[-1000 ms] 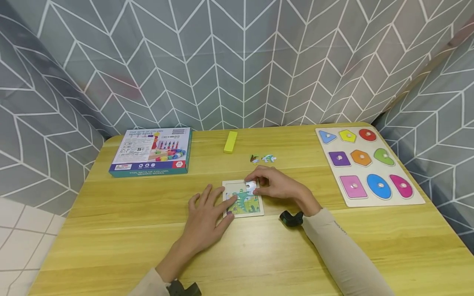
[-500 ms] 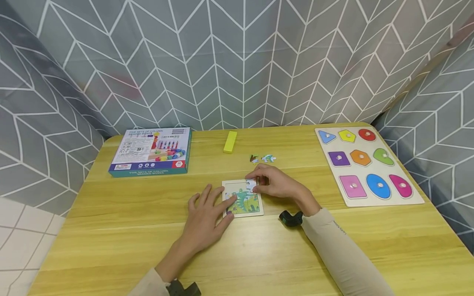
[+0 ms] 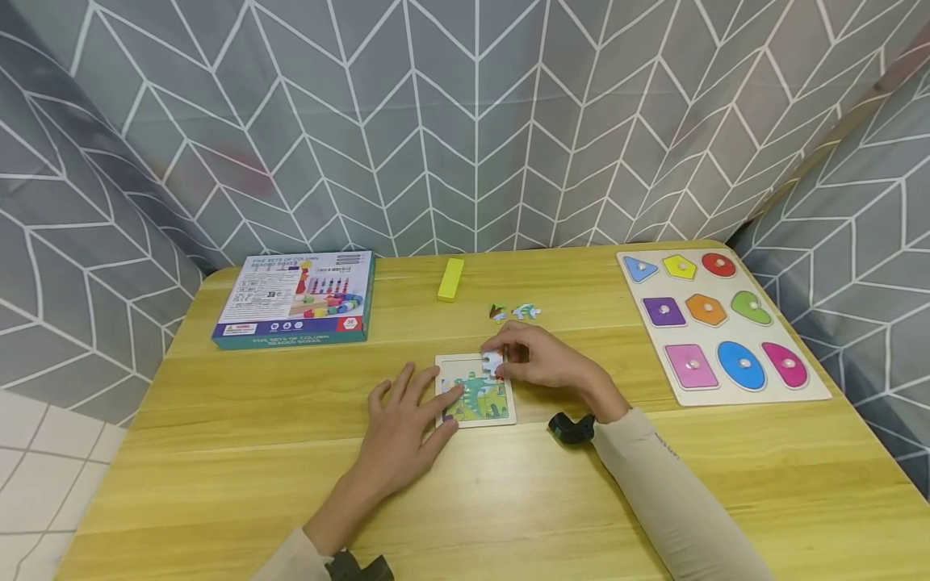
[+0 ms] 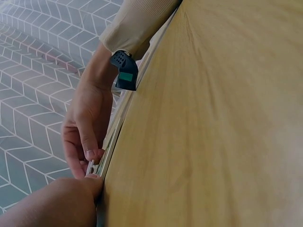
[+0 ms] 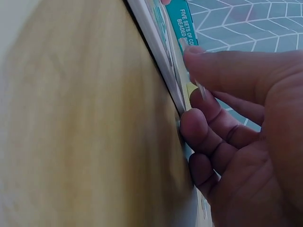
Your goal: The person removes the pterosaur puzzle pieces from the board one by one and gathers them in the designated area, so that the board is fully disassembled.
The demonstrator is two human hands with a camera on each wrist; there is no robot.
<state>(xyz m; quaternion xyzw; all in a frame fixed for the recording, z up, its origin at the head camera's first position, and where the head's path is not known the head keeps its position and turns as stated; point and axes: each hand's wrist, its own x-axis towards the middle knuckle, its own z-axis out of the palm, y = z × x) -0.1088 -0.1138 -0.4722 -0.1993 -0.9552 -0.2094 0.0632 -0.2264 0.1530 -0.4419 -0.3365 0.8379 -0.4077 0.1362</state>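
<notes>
A small square jigsaw puzzle (image 3: 475,401) with a green dinosaur picture lies in its pale frame on the table. Between thumb and fingers, my right hand (image 3: 541,357) pinches a whitish puzzle piece (image 3: 492,362) over the frame's upper right corner; the right wrist view shows the piece edge-on and tilted. My left hand (image 3: 407,420) rests at the frame's left side, fingers spread, with fingertips on the puzzle. Beyond the frame lie two loose puzzle pieces, a brown-green piece (image 3: 497,311) and a green-white piece (image 3: 526,311).
A teal-edged toy box (image 3: 296,298) stands at the back left, and a yellow block (image 3: 451,280) lies at the back middle. On the right is a shape board (image 3: 715,327) with several coloured knobbed shapes. A grey patterned curtain (image 3: 465,121) hangs behind the table.
The pinched puzzle piece has turned and tilted slightly over the frame's upper right corner. My left hand has stayed in place.
</notes>
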